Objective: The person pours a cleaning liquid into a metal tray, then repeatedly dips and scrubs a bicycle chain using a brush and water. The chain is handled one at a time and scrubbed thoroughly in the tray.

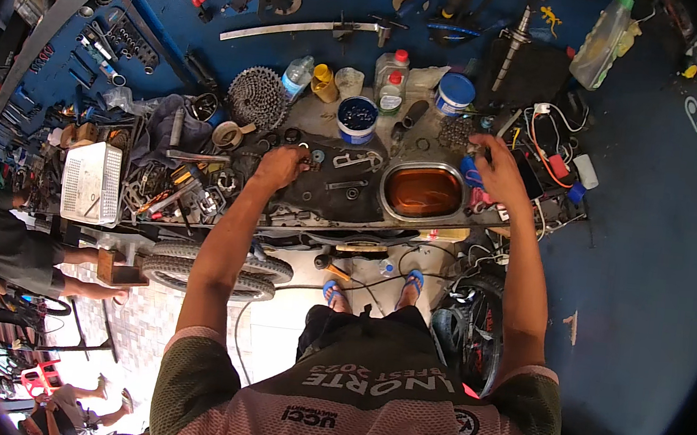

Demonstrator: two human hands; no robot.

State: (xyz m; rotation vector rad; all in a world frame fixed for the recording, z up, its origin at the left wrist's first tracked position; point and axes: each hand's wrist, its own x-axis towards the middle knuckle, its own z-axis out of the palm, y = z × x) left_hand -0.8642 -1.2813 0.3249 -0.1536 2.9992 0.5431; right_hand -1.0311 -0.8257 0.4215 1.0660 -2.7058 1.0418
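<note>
Over the dark mat (330, 194) on the workbench, my left hand (284, 166) is lowered with its fingers bent together next to small rings and metal parts. Whatever those fingers grip is hidden. My right hand (499, 172) is farther right, its fingers apart, beside a coiled chain (454, 133) and a blue and pink item I cannot make out. Between the hands sits an oval metal pan (383, 197) of amber liquid. Close to my left hand lie a slotted metal part (357, 160) and a short flat metal piece (346, 185).
Behind the mat stand a bicycle cassette (259, 98), an open blue tub (356, 133), bottles and a lidded blue tub (455, 93). Cables (554, 158) clutter the right end. A white basket (91, 182) and tools fill the left. Tyres (211, 269) lie below; a person (15, 238) stands at far left.
</note>
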